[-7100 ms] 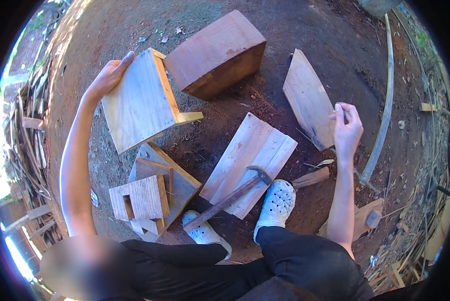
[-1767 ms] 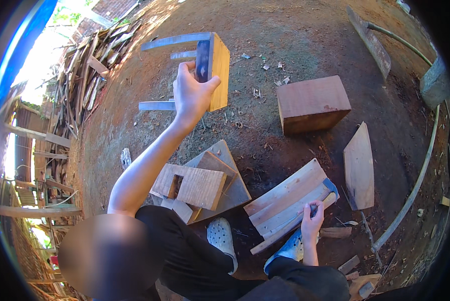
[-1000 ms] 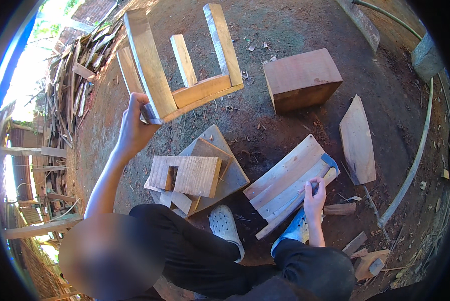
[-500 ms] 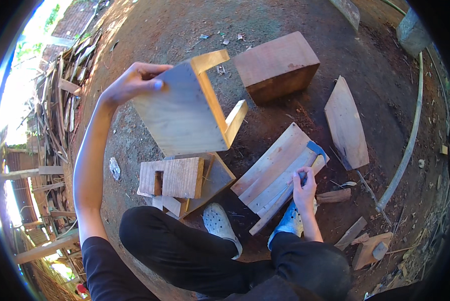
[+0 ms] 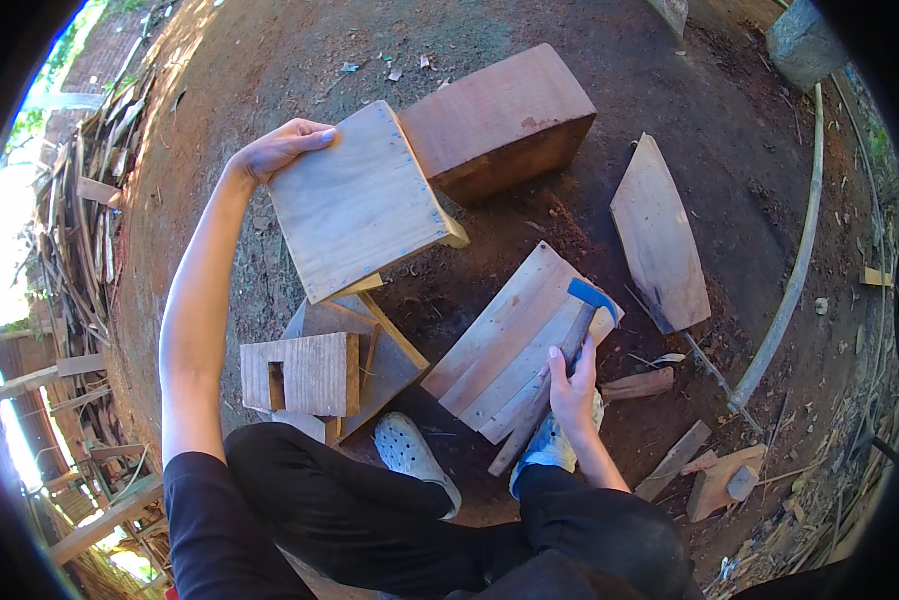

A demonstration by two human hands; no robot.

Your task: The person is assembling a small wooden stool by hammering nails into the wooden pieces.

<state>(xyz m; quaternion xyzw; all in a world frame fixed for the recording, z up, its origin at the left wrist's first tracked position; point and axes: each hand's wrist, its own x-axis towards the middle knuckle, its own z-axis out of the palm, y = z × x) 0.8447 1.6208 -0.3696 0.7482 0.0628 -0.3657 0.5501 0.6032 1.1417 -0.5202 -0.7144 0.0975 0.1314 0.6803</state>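
Observation:
My left hand [image 5: 287,148] grips the upper left edge of a square wooden panel with short legs [image 5: 354,205], its pale flat face turned up and a row of nail heads along one edge. In my right hand [image 5: 572,385] is a hammer [image 5: 591,294] with a blue head and a wooden handle. The hammer head lies over a board of joined planks [image 5: 509,330], in front of my right foot; whether it touches the board I cannot tell. Behind the panel, close to its right side, stands a reddish-brown wooden block [image 5: 499,115].
Below the panel, a slotted wooden block [image 5: 309,372] rests on another wooden frame [image 5: 394,355]. A pointed board [image 5: 659,240] lies at the right, near a long curved pole [image 5: 794,270]. Wood scraps [image 5: 727,485] lie lower right; stacked sticks [image 5: 89,230] line the left.
My left hand has tilted the panel so its face turns up and its legs point down. My right hand has lifted the hammer head and turned it, and the hand has shifted a little.

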